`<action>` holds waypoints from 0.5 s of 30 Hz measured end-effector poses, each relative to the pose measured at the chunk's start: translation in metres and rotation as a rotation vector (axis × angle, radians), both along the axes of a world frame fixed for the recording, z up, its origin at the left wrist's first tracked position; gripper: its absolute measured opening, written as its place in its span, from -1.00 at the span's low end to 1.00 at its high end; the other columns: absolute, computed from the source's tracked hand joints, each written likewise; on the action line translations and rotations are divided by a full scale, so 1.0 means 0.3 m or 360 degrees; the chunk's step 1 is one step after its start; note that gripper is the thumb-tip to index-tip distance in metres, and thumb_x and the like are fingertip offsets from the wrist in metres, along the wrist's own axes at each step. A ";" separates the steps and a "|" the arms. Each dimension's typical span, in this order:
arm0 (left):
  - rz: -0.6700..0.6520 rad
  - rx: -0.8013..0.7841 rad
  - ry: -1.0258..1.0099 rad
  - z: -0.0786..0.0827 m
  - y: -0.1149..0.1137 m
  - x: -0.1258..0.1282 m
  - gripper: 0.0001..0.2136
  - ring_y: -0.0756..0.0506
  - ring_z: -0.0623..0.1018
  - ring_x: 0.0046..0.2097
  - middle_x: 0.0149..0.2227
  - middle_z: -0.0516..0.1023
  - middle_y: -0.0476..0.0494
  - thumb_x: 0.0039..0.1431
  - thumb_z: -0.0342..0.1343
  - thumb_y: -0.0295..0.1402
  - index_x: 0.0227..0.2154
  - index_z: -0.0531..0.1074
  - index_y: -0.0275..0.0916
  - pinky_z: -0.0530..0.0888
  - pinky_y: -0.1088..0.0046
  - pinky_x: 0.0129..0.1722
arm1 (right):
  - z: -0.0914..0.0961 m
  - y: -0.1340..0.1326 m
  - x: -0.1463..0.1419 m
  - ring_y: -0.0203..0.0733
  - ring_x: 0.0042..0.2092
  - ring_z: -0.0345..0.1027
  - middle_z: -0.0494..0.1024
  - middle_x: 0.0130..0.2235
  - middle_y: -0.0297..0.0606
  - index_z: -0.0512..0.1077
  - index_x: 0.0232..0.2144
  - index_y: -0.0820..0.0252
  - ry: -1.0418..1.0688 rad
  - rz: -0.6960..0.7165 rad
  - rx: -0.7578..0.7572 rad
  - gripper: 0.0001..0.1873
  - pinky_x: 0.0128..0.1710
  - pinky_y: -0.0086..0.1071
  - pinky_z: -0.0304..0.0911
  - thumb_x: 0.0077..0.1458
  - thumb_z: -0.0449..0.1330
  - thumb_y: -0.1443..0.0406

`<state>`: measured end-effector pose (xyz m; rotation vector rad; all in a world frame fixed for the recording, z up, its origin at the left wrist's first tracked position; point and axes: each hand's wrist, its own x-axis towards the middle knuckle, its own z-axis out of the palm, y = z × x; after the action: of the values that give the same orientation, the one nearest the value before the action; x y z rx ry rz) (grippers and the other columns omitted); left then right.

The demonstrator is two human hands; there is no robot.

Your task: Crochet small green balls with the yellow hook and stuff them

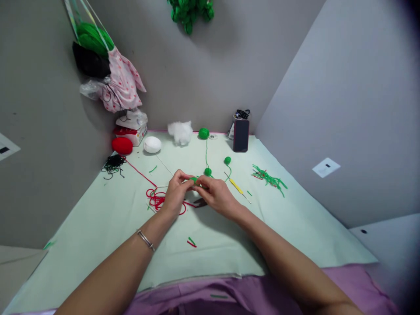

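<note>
Left grip (176, 191), right grip (216, 194), seemingly pinching yarn (194, 179), table edges (183, 278) apart

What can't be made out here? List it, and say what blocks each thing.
All in the head view:
- Green piece: shape mostly hidden by the grip of the left hand and right hand.
- Dark object: partly covered by the right hand.
- Green bundle on the wall: its top is cut off by the upper edge.
- Small disc by the back wall: too small to identify.
</note>
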<state>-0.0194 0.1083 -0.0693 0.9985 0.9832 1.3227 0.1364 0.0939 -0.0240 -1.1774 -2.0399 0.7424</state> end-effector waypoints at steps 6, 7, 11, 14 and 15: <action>-0.0096 -0.0044 -0.0198 0.028 -0.026 0.012 -0.80 -0.05 0.60 -0.29 -0.34 0.59 -0.01 0.20 0.35 -0.31 -0.33 0.44 -0.25 0.59 0.30 -0.16 | -0.006 0.032 0.030 -0.28 -0.47 0.07 0.24 -0.55 -0.46 0.31 -0.49 0.10 0.0059 -0.0155 -0.0018 -0.75 -0.39 -0.38 -0.02 0.18 0.25 0.23; -0.0124 -0.0049 -0.0228 0.036 -0.029 0.014 -0.75 -0.05 0.61 -0.30 -0.37 0.59 0.01 0.13 0.40 -0.29 -0.38 0.40 -0.23 0.59 0.31 -0.14 | -0.009 0.036 0.034 -0.29 -0.48 0.05 0.23 -0.56 -0.47 0.31 -0.50 0.11 0.0079 -0.0173 -0.0043 -0.74 -0.41 -0.39 -0.03 0.19 0.24 0.20; -0.0254 -0.0082 -0.0289 0.061 -0.037 0.022 -0.61 -0.06 0.64 -0.31 -0.39 0.61 -0.02 -0.02 0.47 -0.13 -0.43 0.36 -0.20 0.59 0.27 -0.11 | -0.018 0.050 0.048 -0.31 -0.50 0.00 0.22 -0.57 -0.47 0.29 -0.49 0.11 0.0168 -0.0254 -0.0134 -0.71 -0.47 -0.40 -0.06 0.18 0.21 0.13; -0.0288 -0.0086 -0.0282 0.065 -0.040 0.024 -0.58 -0.04 0.63 -0.32 -0.39 0.58 0.02 -0.07 0.51 -0.13 -0.42 0.38 -0.21 0.58 0.31 -0.12 | -0.013 0.055 0.058 -0.31 -0.50 -0.02 0.21 -0.57 -0.46 0.30 -0.51 0.12 0.0202 -0.0258 -0.0170 -0.71 -0.48 -0.39 -0.08 0.17 0.19 0.13; -0.0288 -0.0083 -0.0276 0.063 -0.040 0.023 -0.59 -0.03 0.63 -0.31 -0.38 0.58 0.02 -0.07 0.51 -0.14 -0.41 0.38 -0.21 0.58 0.32 -0.12 | -0.009 0.055 0.059 -0.32 -0.50 -0.02 0.22 -0.57 -0.46 0.30 -0.51 0.12 0.0209 -0.0237 -0.0180 -0.71 -0.48 -0.39 -0.08 0.17 0.19 0.12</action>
<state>-0.0125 0.0963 -0.0504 0.8947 0.7737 1.2052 0.1541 0.1103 -0.0267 -1.2934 -1.8021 0.8476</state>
